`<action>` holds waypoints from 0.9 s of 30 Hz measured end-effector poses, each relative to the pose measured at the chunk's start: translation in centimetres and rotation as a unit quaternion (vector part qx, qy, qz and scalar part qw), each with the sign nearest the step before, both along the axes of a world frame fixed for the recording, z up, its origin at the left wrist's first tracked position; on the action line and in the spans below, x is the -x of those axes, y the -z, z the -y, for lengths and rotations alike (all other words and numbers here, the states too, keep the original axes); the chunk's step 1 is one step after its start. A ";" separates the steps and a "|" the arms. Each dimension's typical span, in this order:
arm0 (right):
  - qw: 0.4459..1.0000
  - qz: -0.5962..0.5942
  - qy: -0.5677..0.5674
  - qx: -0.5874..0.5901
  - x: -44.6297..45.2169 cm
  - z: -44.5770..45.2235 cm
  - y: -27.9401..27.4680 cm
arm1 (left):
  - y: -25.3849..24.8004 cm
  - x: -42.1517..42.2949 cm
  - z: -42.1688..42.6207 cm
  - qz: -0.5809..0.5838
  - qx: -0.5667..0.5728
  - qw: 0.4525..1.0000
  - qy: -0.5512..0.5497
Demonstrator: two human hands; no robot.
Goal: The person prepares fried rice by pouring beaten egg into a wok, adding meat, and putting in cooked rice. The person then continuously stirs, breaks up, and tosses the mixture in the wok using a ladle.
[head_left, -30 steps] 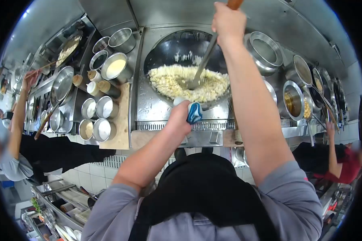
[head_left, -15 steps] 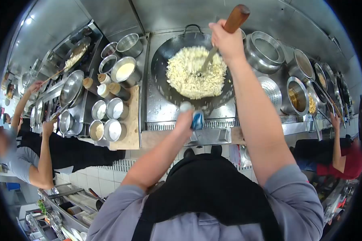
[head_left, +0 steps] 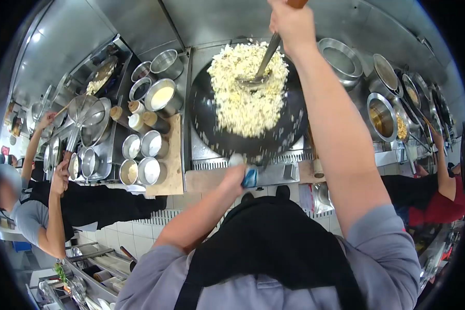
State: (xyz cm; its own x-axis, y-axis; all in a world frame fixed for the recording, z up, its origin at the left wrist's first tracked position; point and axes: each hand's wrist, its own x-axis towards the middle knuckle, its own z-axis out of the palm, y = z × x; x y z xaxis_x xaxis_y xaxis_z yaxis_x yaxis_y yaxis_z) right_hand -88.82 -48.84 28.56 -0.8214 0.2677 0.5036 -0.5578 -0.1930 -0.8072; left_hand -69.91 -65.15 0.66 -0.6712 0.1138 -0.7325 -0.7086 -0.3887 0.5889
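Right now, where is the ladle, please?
In the head view, the ladle is in the right hand, its end amid the food in the far half of the wok.

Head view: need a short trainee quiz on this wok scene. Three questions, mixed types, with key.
1. Which hand holds the ladle?
2. True or false: the left hand, with the cloth, is at the near side of the wok.
3. Where is the pot of yellow liquid, as the wearer sees it? A) right of the wok; B) left of the wok; C) inside the wok.

Key: 1. the right hand; 2. true; 3. B.
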 end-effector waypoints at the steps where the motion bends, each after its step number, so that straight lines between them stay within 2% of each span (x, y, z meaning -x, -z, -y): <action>1: 0.999 0.034 0.010 0.015 -1.5 0.0 -3.2 | -0.7 -1.0 0.5 0.006 -0.002 1.000 0.025; 2: 0.997 0.072 0.021 0.029 -2.5 -0.1 -5.2 | -4.1 -1.8 0.1 -0.026 0.011 0.999 0.030; 3: 0.997 0.073 0.021 0.029 -3.2 -0.4 -5.7 | -7.4 -1.3 -0.7 0.001 -0.034 0.999 -0.012; 4: 0.998 0.058 -0.025 0.023 -4.0 -0.6 -5.5 | -9.5 0.1 -1.4 0.035 -0.078 0.995 -0.058; 6: 0.996 0.049 -0.078 0.018 -3.2 0.4 -3.0 | -10.7 4.5 -1.4 -0.038 -0.088 0.995 -0.035; 7: 0.997 0.018 0.059 -0.051 -0.7 1.6 0.7 | -10.0 5.7 -1.8 -0.046 -0.065 0.996 -0.043; 8: 0.973 -0.013 0.199 -0.119 1.5 2.0 3.3 | -8.0 6.2 -2.4 -0.053 -0.041 0.997 -0.047; 9: 0.972 -0.012 0.204 -0.119 3.3 1.4 4.2 | -2.8 5.9 -2.2 -0.086 -0.018 0.995 -0.051; 10: 0.960 -0.071 0.246 -0.116 5.3 0.6 4.3 | 0.3 4.7 -1.6 -0.074 -0.014 0.996 -0.044; 11: 0.941 -0.131 0.290 -0.113 6.3 -0.3 4.1 | 1.8 3.1 -1.1 -0.062 -0.011 0.997 -0.035; 12: 0.939 -0.134 0.294 -0.114 5.1 -0.7 2.2 | 1.7 0.8 -0.5 -0.037 0.017 0.999 -0.017; 14: 0.988 0.078 0.132 -0.015 1.1 -0.5 -4.7 | -1.4 -0.2 -0.4 -0.020 0.048 0.999 -0.002; 15: 0.991 0.069 0.105 -0.042 1.0 -1.1 -5.9 | -4.4 -0.5 -0.9 -0.025 0.027 0.999 -0.006; 16: 0.998 0.033 0.060 0.002 -0.6 -0.8 -6.8 | -6.6 -0.9 -1.1 -0.026 0.006 1.000 -0.013; 17: 0.999 0.034 0.022 -0.008 -1.2 -0.9 -6.4 | -8.0 0.6 -1.2 -0.017 -0.082 0.996 -0.031; 18: 0.999 0.039 -0.018 -0.016 -1.8 -0.9 -5.6 | -9.1 3.2 -1.6 -0.046 -0.067 0.996 -0.045; 19: 0.992 0.099 0.040 -0.071 -2.3 0.2 -4.7 | -10.2 5.2 -2.0 -0.069 -0.059 0.995 -0.034; 20: 0.974 0.159 0.100 -0.127 -2.3 1.3 -2.6 | -7.2 7.5 -1.6 -0.091 -0.091 0.992 0.011; 21: 0.930 -0.093 0.310 -0.175 3.5 1.6 3.7 | -3.1 7.1 -1.6 -0.086 -0.045 0.995 -0.003; 22: 0.930 -0.095 0.308 -0.177 3.5 1.3 3.4 | -0.2 6.3 -1.8 -0.085 0.000 0.996 -0.019; 24: 0.975 -0.011 0.214 -0.060 3.5 0.0 1.0 | 1.5 3.1 -1.1 -0.025 0.028 0.999 -0.008; 25: 0.979 0.037 0.188 -0.063 3.6 -0.5 -1.1 | 2.7 1.4 -0.4 -0.034 0.043 0.998 0.003; 26: 0.979 0.027 0.189 -0.065 2.8 -0.8 -3.5 | 3.2 1.1 -0.1 -0.047 0.056 0.997 0.010; 27: 0.989 0.027 0.145 -0.023 1.1 -1.0 -5.7 | 1.8 2.0 -0.5 -0.055 0.052 0.997 0.007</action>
